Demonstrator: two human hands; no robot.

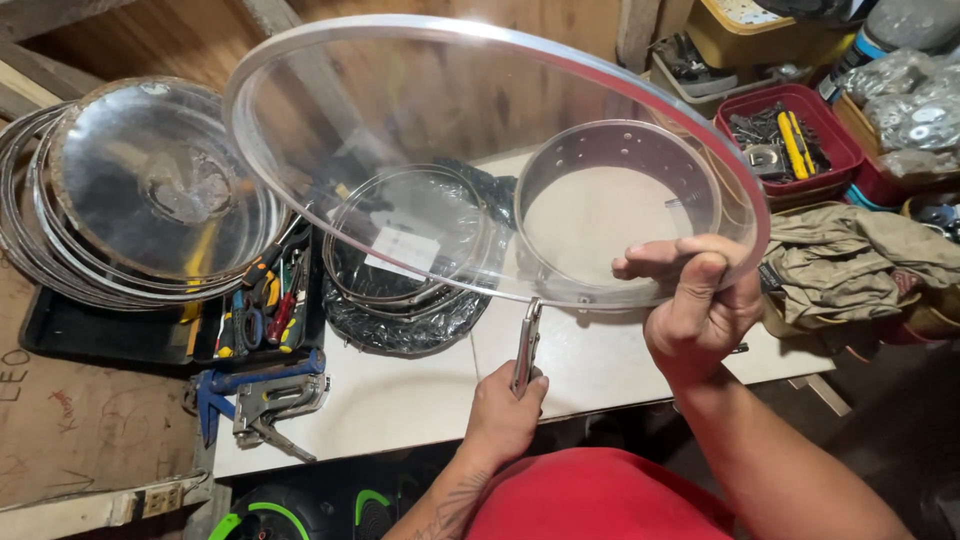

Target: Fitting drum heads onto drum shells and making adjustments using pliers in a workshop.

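Where a white worktable (400, 400) stands in a cluttered workshop, right hand (700, 300) pinching clear drumhead (440, 130) rim, left hand (505, 415) clenching locking pliers (526, 345) at its lower edge.

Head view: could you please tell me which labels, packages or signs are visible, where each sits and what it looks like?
White label: rectangular, on the clear drumhead lying on the black bag, table centre.
Cardboard sheet: brown, with handwritten marks, lower left.
Plastic bags: clear, holding small metal parts, upper right.
Blue-banded bottle: grey, top right corner.
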